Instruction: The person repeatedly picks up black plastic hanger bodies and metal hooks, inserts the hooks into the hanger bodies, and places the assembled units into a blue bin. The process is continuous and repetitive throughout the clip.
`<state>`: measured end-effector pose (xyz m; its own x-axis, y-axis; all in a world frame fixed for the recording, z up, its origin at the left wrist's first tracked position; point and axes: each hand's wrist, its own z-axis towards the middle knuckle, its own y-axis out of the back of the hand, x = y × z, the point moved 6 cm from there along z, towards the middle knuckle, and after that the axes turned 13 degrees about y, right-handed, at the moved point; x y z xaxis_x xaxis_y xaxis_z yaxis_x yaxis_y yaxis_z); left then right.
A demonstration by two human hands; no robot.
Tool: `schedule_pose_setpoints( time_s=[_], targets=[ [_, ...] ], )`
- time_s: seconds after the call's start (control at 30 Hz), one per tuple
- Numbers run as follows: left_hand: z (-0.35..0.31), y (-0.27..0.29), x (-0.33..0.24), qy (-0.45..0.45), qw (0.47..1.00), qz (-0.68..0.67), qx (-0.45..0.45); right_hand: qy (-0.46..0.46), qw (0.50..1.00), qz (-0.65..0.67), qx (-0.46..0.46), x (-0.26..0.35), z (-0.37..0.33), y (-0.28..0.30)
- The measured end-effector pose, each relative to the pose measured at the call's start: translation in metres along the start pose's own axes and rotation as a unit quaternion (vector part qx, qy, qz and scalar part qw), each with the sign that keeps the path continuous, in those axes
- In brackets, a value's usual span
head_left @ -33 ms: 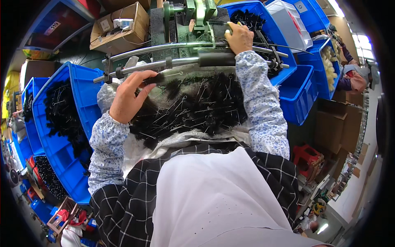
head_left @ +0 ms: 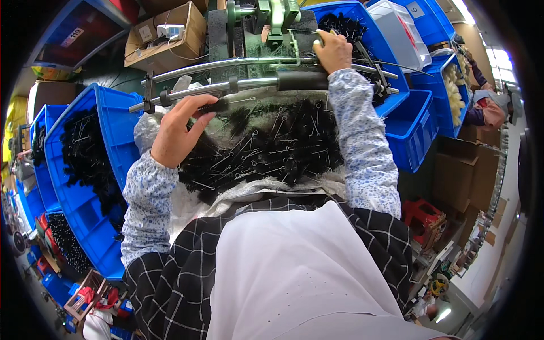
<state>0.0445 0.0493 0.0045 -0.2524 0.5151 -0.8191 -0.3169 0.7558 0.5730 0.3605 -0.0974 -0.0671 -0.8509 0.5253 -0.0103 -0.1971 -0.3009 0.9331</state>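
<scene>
Your left hand [head_left: 184,127] is at the near side of the metal rails [head_left: 198,89], its thumb and fingers closed around a black-bristled brush [head_left: 229,105] whose wire loop points right. Below it, a tangled pile of similar brushes [head_left: 272,147] lies in front of you, with a crumpled white sheet [head_left: 243,192] along its near edge. Your right hand [head_left: 332,52] reaches to the far right, beside the green machine [head_left: 276,37], its fingers bent and drawn toward the thumb; you cannot tell from here whether they grip anything. A dark sleeve [head_left: 300,81] sits on the nearer rail, just left of your right wrist. On your left stands a blue bin [head_left: 119,124] with more black brushes inside; another blue bin [head_left: 371,37] stands at the far right.
</scene>
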Motion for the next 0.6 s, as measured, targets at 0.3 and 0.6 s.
schedule_pose_setpoints(
  time_s=[0.3,0.6],
  targets=[
    [0.012,-0.014,-0.012,0.004,0.999,-0.012,0.053,-0.047,0.976,0.064,0.203,-0.052,0.022,0.004],
    [0.039,-0.06,-0.03,0.017,0.997,-0.077,-0.01,0.083,0.883,0.412,0.209,0.112,-0.049,0.082]
  ],
)
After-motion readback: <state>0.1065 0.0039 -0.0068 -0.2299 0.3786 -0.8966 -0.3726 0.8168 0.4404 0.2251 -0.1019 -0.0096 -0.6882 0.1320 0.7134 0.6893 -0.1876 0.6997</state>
